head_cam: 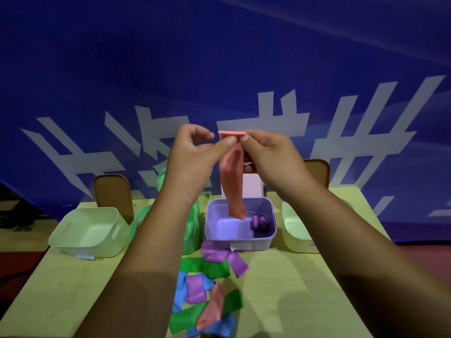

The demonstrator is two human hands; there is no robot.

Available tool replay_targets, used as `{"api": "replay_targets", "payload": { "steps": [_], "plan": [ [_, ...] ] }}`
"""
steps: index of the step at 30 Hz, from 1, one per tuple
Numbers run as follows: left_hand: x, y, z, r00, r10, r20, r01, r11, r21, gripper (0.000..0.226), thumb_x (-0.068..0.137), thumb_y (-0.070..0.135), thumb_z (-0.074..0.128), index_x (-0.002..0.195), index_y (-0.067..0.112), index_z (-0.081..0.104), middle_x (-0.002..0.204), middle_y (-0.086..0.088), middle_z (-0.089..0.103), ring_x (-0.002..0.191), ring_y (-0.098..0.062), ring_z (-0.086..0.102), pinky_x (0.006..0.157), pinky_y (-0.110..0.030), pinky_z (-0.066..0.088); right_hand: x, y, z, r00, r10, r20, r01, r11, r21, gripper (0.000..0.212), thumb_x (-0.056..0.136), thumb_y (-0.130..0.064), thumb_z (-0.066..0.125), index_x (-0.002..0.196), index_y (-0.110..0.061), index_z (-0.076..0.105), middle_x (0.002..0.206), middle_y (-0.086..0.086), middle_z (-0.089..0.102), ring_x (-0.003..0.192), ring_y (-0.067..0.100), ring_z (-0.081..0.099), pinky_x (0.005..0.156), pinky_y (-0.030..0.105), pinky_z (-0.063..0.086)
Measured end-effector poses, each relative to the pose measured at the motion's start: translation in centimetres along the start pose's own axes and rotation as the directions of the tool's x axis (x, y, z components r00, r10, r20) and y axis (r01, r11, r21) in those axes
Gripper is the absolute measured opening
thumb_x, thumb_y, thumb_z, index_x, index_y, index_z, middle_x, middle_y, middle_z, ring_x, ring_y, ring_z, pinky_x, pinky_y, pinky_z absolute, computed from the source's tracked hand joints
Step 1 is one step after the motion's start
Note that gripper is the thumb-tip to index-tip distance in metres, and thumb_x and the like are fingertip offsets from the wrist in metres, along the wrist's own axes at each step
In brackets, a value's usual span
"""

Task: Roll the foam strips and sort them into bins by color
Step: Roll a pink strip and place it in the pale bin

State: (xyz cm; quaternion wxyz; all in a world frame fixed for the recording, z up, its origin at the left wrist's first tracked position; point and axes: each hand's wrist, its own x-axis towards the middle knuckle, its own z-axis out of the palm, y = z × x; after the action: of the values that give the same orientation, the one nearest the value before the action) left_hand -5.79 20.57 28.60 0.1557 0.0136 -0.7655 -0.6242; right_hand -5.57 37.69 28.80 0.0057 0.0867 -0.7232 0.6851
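The pink foam strip [233, 181] hung full length in the air above the purple bin [240, 224], its top edge pinched between both hands at chest height. The left hand [192, 154] gripped it between thumb and forefinger, and the right hand [271, 154] held the same edge just beside it. The rolling step looked about to begin: the top edge needs turning over on itself and winding down tightly. A purple roll [259, 223] already lay in the purple bin. A pink bin [246, 187] seemed to stand behind, though the strip and hands hid most of it. Loose strips [207, 296] of green, blue, purple and pink lay heaped on the table [305, 289].
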Motion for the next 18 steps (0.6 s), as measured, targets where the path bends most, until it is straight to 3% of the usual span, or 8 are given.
{"api": "replay_targets", "payload": {
  "steps": [2, 5, 7, 10, 14, 18],
  "plan": [
    [-0.1, -0.3, 0.1, 1.000, -0.004, -0.009, 0.005, 1.000, 0.030, 0.042, 0.079, 0.031, 0.094, 0.105, 0.024, 0.062, 0.103, 0.008, 0.071, 0.086, 0.000, 0.071, 0.088, -0.040, 0.062, 0.1, 0.1, -0.1, 0.999, 0.034, -0.029, -0.033, 0.999, 0.023, 0.030, 0.112, -0.020, 0.049, 0.117, -0.017, 0.079, 0.091, 0.004, 0.082, 0.086, 0.018, 0.080, 0.083, 0.038, 0.066],
    [0.0, -0.5, 0.4, 0.999, -0.042, -0.009, 0.042, 0.999, 0.015, 0.026, 0.075, 0.032, 0.090, 0.092, 0.031, 0.070, 0.100, 0.001, 0.075, 0.096, -0.024, 0.076, 0.090, -0.055, 0.065, 0.3, 0.3, -0.2, 0.996, 0.078, -0.048, -0.076, 0.996, 0.036, 0.030, 0.110, -0.023, 0.050, 0.111, -0.018, 0.080, 0.092, 0.006, 0.082, 0.089, 0.023, 0.081, 0.089, 0.046, 0.065],
    [0.2, -0.7, 0.6, 0.998, -0.063, -0.005, 0.063, 0.998, -0.030, 0.018, 0.076, 0.024, 0.085, 0.089, 0.030, 0.074, 0.095, -0.003, 0.076, 0.091, -0.030, 0.077, 0.089, -0.059, 0.065, 0.4, 0.3, -0.2, 0.995, 0.095, -0.035, -0.093, 0.994, 0.061, 0.030, 0.109, -0.021, 0.050, 0.109, -0.015, 0.080, 0.092, 0.008, 0.082, 0.090, 0.024, 0.081, 0.089, 0.046, 0.065],
    [0.4, -0.9, 0.8, 0.995, -0.096, 0.034, 0.099, 0.990, -0.105, 0.013, 0.085, 0.006, 0.079, 0.093, 0.017, 0.075, 0.082, -0.004, 0.075, 0.080, -0.027, 0.073, 0.089, -0.055, 0.064, 0.4, 0.2, -0.4, 0.993, 0.118, -0.021, -0.116, 0.990, 0.082, 0.030, 0.109, -0.018, 0.050, 0.103, -0.015, 0.079, 0.091, 0.009, 0.081, 0.087, 0.024, 0.080, 0.081, 0.039, 0.067],
    [1.0, -1.3, 0.8, 0.987, -0.157, 0.046, 0.162, 0.980, -0.117, 0.012, 0.080, 0.011, 0.081, 0.089, 0.019, 0.082, 0.086, -0.010, 0.078, 0.081, -0.027, 0.072, 0.087, -0.047, 0.063, 0.6, 0.2, -0.4, 0.985, 0.172, -0.009, -0.170, 0.979, 0.116, 0.028, 0.109, -0.018, 0.051, 0.099, -0.016, 0.077, 0.078, 0.001, 0.078, 0.073, 0.014, 0.076, 0.069, 0.030, 0.064],
    [1.4, -1.6, 0.7, 0.983, -0.182, 0.028, 0.183, 0.978, -0.100, 0.012, 0.090, 0.005, 0.082, 0.099, 0.013, 0.081, 0.088, -0.013, 0.079, 0.078, -0.024, 0.072, 0.088, -0.044, 0.063, 1.2, 0.9, -0.2, 0.979, 0.204, 0.013, -0.203, 0.970, 0.134, 0.026, 0.107, -0.021, 0.053, 0.099, -0.015, 0.077, 0.075, 0.000, 0.076, 0.077, 0.018, 0.075, 0.082, 0.043, 0.067]
  ]
}}
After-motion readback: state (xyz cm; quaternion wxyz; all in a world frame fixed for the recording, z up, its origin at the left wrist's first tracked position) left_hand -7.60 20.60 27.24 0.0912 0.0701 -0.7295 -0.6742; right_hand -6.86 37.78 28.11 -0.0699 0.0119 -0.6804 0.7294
